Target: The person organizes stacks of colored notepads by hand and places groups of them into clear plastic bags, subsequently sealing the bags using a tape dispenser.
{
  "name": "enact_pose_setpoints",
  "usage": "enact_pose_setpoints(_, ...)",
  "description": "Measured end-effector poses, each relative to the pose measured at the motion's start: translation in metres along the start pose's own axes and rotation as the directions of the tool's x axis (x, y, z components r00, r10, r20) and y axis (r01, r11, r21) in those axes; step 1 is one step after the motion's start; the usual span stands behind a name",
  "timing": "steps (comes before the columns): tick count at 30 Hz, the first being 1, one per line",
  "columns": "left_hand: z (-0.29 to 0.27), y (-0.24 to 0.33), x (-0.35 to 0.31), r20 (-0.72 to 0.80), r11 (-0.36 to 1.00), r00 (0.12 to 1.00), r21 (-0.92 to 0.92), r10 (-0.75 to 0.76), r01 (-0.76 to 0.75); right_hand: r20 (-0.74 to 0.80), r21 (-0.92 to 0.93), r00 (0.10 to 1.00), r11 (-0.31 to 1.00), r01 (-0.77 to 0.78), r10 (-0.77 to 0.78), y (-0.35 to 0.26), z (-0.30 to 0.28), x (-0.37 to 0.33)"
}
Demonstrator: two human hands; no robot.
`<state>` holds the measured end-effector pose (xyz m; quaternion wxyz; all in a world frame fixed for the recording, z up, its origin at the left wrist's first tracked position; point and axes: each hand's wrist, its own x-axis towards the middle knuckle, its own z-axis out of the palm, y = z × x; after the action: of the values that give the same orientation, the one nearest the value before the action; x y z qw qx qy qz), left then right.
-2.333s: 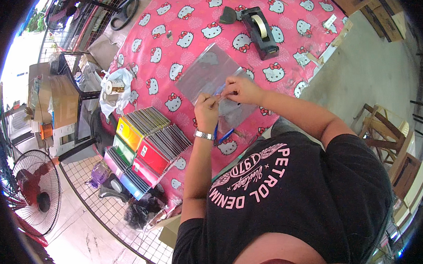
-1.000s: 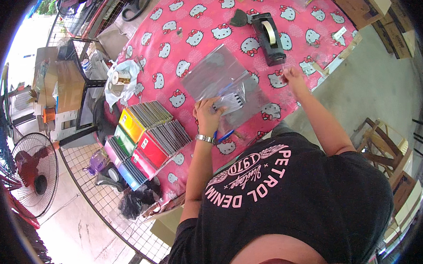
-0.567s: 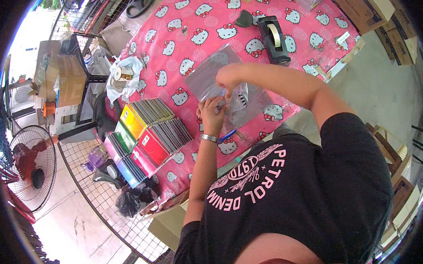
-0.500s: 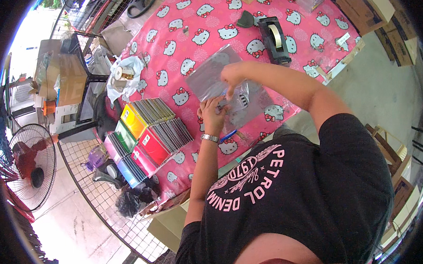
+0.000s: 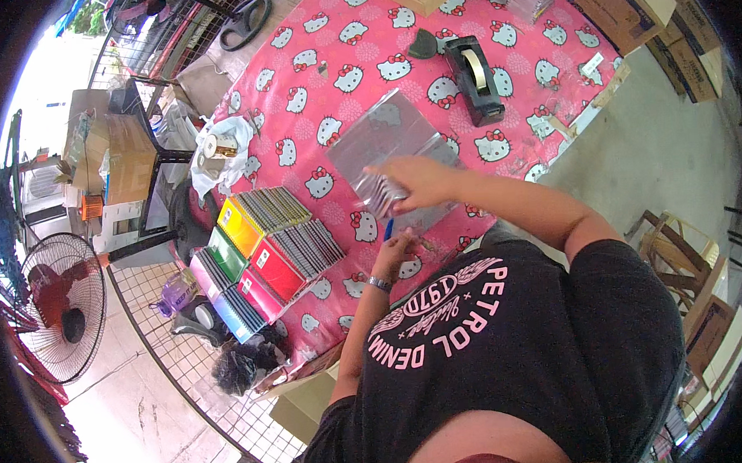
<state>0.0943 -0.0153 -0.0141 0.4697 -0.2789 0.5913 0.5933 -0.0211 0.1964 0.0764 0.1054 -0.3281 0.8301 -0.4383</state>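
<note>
Head view, seen from above a table covered in a pink cartoon-cat tablecloth (image 5: 354,42).

Right hand (image 5: 414,182): reaches across toward the left, fingers closed around a small stack of thin silvery packets (image 5: 384,199), gripped at its near end. The stack lies over a clear plastic sleeve (image 5: 387,136) spread flat on the cloth, about mid-table.

Left hand (image 5: 395,254): rests at the near edge of the table, just below the stack, fingers curled loosely (whether it pinches anything cannot be told). A blue pen (image 5: 388,228) shows just beside it, between hand and stack. A metal bracelet (image 5: 379,283) sits on the wrist.

Left of the hands: rows of colour-edged packs (image 5: 264,253), yellow, green, red, pink and blue, standing on edge in tight ranks.

Far right on the table: a black tape dispenser (image 5: 474,80), well apart from the hands. Far left: a white plastic bag holding tape rolls (image 5: 215,153).

Off the table, left: a red standing fan (image 5: 55,307) on the floor, behind wire mesh panels (image 5: 187,380).
</note>
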Motion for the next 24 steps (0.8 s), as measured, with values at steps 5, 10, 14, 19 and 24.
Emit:
enact_pose_setpoints(5,0.029,0.055,-0.016,-0.165,0.709,0.694,0.057,0.701,-0.703,0.038,-0.025,0.998,0.998,-0.052,0.053,0.035,-0.021,-0.042)
enact_pose_setpoints(10,0.031,0.074,-0.011,-0.137,0.612,0.605,0.33,0.784,-0.718,-0.165,-0.194,0.986,0.98,-0.051,0.018,0.041,0.004,-0.05)
enact_pose_setpoints(14,0.05,0.106,-0.031,-0.275,0.518,0.469,0.665,0.839,-0.538,-0.146,-0.186,0.949,0.935,-0.303,0.279,0.006,-0.025,-0.036)
enact_pose_setpoints(19,0.047,0.133,-0.083,-0.246,0.406,0.364,0.782,0.898,-0.474,-0.216,-0.056,0.958,0.977,-0.205,0.188,0.011,-0.053,-0.031)
enact_pose_setpoints(24,-0.005,0.1,-0.03,-0.3,0.658,0.624,0.018,0.722,-0.753,0.017,0.18,0.971,0.954,-0.239,0.24,0.054,-0.036,-0.04)
